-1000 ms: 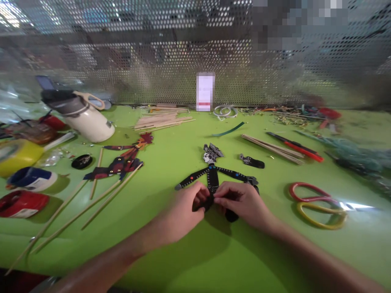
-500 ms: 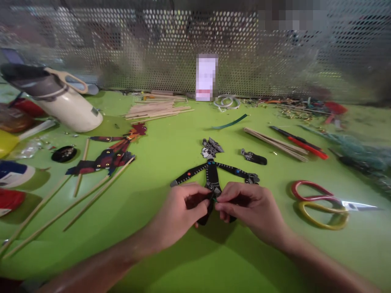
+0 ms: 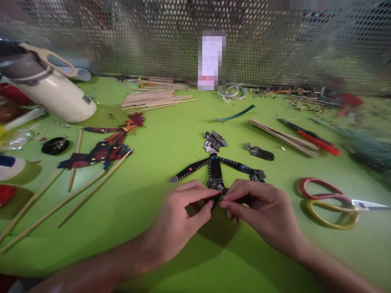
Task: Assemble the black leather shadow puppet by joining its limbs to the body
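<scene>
A black and white jointed puppet figure (image 3: pixel 215 169) lies on the green table, its arms spread and its head pointing away from me. Coloured fasteners dot its joints. My left hand (image 3: pixel 186 209) is closed on the lower end of the puppet, thumb and fingers pinching it. My right hand (image 3: pixel 259 207) pinches a tiny green piece (image 3: pixel 221 197) against the same spot below the waist. The puppet's legs are mostly hidden by my hands. A loose black puppet part (image 3: pixel 261 152) lies to the right of the head.
Scissors (image 3: pixel 331 203) and a red cutter knife (image 3: pixel 319 140) lie at right, near thin sticks (image 3: pixel 284 138). A second puppet (image 3: pixel 97 156) with rods is at left, by a tilted-looking bottle (image 3: pixel 61 95). More sticks (image 3: pixel 155 97) and a phone (image 3: pixel 211 61) are at the back.
The view has shifted slightly, so the scene sits a little higher. Both hands stay at the puppet's waist; less of its legs shows below my fingers.
</scene>
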Available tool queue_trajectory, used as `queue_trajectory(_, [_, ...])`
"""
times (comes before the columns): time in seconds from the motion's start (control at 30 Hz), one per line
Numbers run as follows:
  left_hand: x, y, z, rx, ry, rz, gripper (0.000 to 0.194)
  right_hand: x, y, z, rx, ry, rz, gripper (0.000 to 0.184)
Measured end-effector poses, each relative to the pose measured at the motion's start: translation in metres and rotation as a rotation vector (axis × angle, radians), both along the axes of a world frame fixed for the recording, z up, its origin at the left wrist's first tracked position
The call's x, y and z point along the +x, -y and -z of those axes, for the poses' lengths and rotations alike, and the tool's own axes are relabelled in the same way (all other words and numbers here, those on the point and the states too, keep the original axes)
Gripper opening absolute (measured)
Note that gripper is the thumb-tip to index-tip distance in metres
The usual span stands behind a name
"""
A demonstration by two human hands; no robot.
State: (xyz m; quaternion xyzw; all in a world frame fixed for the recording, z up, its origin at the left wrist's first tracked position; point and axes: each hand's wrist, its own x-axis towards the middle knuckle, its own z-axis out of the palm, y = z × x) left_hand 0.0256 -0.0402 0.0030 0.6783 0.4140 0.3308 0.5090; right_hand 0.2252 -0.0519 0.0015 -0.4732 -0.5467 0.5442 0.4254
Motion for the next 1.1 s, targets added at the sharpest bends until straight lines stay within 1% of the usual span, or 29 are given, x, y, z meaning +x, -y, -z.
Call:
queue_trajectory(0.13, [0.003, 0.003, 0.003, 0.099, -0.005, 0.002, 0.029, 0.001, 0.001, 0.001, 0.213, 0.197, -0.023, 0.007])
queue_trajectory(0.2, [0.003, 0.005, 0.006, 0.103, -0.022, 0.005, 0.028, 0.001, 0.001, 0.003, 0.320, 0.284, -0.054, 0.008])
queue_trajectory(0.3, [0.003, 0.007, 0.009, 0.078, -0.059, 0.048, 0.028, 0.000, 0.004, 0.007, 0.421, 0.406, -0.163, 0.012])
queue_trajectory(0.37, [0.003, 0.009, 0.011, 0.094, -0.092, 0.075, 0.029, -0.001, 0.006, 0.008, 0.478, 0.506, -0.251, 0.017])
queue_trajectory(0.43, [0.003, 0.010, 0.013, 0.123, -0.121, 0.087, 0.030, -0.002, 0.008, 0.009, 0.518, 0.584, -0.310, 0.021])
queue_trajectory(0.53, [0.003, 0.010, 0.018, 0.149, -0.156, 0.094, 0.030, -0.002, 0.009, 0.011, 0.518, 0.583, -0.335, 0.020])
queue_trajectory(0.67, [0.002, 0.013, 0.022, 0.176, -0.202, 0.096, 0.035, 0.000, 0.008, 0.018, 0.515, 0.510, -0.310, 0.017])
queue_trajectory(0.87, [0.003, 0.017, 0.023, 0.250, -0.245, 0.082, 0.034, -0.001, 0.005, 0.023, 0.525, 0.435, -0.270, 0.018])
queue_trajectory(1.1, [0.003, 0.015, 0.024, 0.289, -0.264, 0.087, 0.035, -0.001, 0.004, 0.026, 0.477, 0.411, -0.266, 0.018])
